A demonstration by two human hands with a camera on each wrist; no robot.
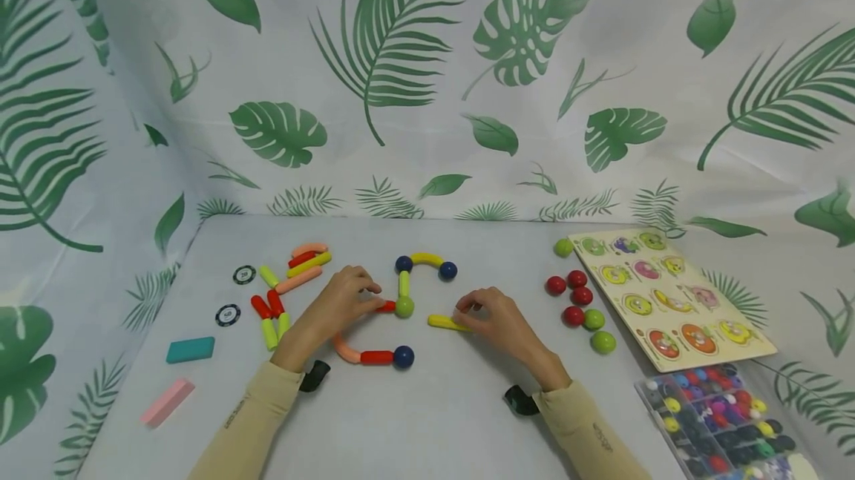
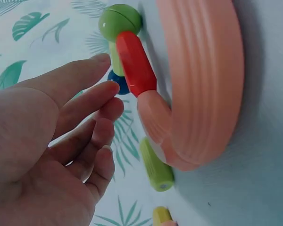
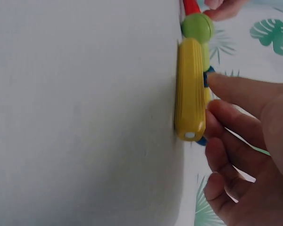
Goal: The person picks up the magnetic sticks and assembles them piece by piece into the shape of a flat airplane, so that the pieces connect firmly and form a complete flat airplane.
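Beside a red rod (image 2: 137, 66) my left hand (image 1: 344, 300) hovers with loosely bent fingers, holding nothing. The red rod meets a green ball (image 1: 404, 307), and a curved salmon piece (image 2: 205, 80) joins its other end. A light-green rod (image 1: 404, 284) runs from the green ball to a dark blue ball (image 1: 404, 264). My right hand (image 1: 493, 319) is just above a yellow rod (image 3: 190, 89) lying on the table; its fingers are relaxed and do not wrap the rod. Whether a fingertip touches it I cannot tell.
Several loose rods (image 1: 299, 280) lie to the left, with two round chips (image 1: 244, 275), a teal block (image 1: 190, 350) and a pink block (image 1: 168, 403). At right are red balls (image 1: 556, 285), green balls (image 1: 603, 342), a fruit puzzle board (image 1: 644, 284) and a bead box (image 1: 657, 409).
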